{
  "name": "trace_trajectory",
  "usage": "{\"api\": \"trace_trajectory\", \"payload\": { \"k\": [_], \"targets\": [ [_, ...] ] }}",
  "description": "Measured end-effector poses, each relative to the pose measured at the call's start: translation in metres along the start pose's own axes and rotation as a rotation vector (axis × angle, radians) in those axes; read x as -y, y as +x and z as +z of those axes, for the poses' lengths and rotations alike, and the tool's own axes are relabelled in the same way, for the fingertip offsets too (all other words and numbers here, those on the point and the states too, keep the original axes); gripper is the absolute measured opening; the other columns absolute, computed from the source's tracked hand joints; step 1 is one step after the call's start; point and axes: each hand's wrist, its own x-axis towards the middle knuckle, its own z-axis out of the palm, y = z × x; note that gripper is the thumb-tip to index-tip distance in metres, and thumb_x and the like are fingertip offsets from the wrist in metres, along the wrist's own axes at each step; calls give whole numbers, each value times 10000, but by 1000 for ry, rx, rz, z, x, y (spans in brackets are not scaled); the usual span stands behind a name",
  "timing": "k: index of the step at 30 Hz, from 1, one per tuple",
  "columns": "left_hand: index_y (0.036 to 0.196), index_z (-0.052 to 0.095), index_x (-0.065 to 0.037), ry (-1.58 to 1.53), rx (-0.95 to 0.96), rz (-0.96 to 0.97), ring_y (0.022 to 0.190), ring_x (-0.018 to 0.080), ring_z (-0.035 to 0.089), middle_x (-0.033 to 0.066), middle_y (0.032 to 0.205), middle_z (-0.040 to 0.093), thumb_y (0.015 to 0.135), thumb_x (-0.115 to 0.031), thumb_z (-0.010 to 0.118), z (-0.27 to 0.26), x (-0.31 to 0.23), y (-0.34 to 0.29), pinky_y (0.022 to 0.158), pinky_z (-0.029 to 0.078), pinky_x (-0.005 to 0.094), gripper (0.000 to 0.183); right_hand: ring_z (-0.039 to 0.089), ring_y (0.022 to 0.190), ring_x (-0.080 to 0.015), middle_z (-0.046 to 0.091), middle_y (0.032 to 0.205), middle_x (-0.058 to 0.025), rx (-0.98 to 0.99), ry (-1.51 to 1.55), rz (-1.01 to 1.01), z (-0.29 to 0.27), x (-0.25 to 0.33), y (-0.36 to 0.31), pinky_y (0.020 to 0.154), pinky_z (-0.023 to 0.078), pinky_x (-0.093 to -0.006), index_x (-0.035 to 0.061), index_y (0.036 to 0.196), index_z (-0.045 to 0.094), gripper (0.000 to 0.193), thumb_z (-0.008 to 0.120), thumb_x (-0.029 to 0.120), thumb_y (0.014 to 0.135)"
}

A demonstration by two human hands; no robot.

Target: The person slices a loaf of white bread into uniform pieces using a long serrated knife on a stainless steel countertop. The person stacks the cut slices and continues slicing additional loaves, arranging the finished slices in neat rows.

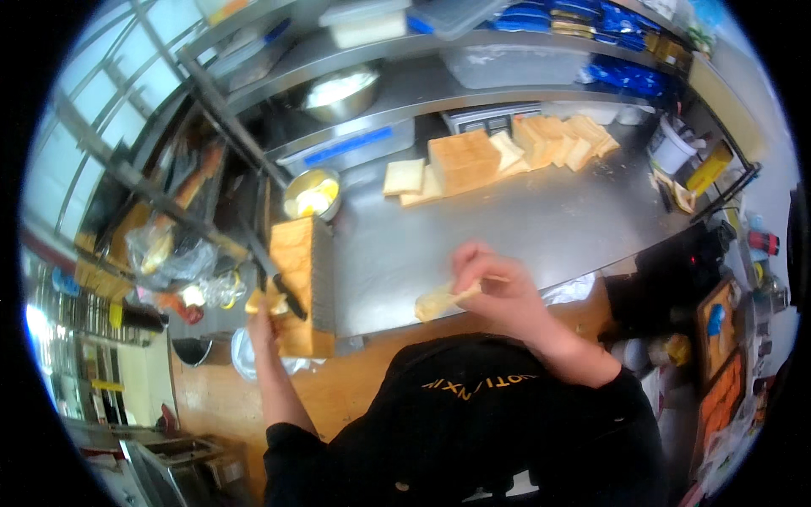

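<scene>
At the left end of the steel worktable, a brown-crusted loaf [291,249] lies lengthwise beside a grey upright side [323,275]. A knife with a black handle [290,297] rests slantwise across the loaf's left edge, its blade pointing away. My left hand [263,328] is closed at that edge, beside the handle, on a small piece of bread [269,302]. Over the table's front edge, my right hand [494,283] pinches a thin, pale yellowish, crumpled piece [439,302]; blur hides what it is exactly.
Farther back stand a loaf [463,162] and several bread slices [579,142]. A metal bowl [312,196] with white and yellow contents sits beyond the near loaf. Shelves [405,106] overhang the back. A white bucket [672,145] stands far right; plastic bags [169,249] lie left.
</scene>
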Motion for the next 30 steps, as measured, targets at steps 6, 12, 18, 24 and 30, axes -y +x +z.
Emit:
{"api": "trace_trajectory", "payload": {
  "k": [6,12,18,24,30],
  "targets": [
    [1196,505,68,562,-558,394,953,329,568,246,1076,568,849,-332,624,-13,31,18,831,455,407,543,529,818,-151,530,951,-75,223,466,-52,-36,101,-36,748,430,-244,86,769,672,88,695,156,817],
    [1121,562,-5,358,-560,830,836,194,498,113,1055,533,885,-117,535,76,-30,-64,745,426,304,263,596,958,-235,563,1042,-141,446,505,-324,-68,123,-61,825,511,-278,55,938,655,127,666,123,832],
    [1047,568,4,296,-194,894,856,181,505,91,1002,510,876,-22,479,181,-30,-94,763,434,298,195,593,746,-205,590,923,-114,395,510,-534,-99,139,-76,645,494,-262,49,784,699,124,614,58,874],
    [956,604,-2,345,119,771,865,151,540,56,963,557,878,-24,513,278,3,-139,793,438,275,122,589,732,-186,582,925,-119,371,528,-524,-135,147,-76,639,484,-259,48,791,696,136,595,32,881],
    [944,638,-30,214,362,530,842,98,540,33,889,604,895,-84,545,319,31,-131,729,426,240,118,592,750,-188,576,959,-126,439,607,-183,-166,148,-66,647,489,-248,47,829,695,127,583,45,887]
  ]
}}
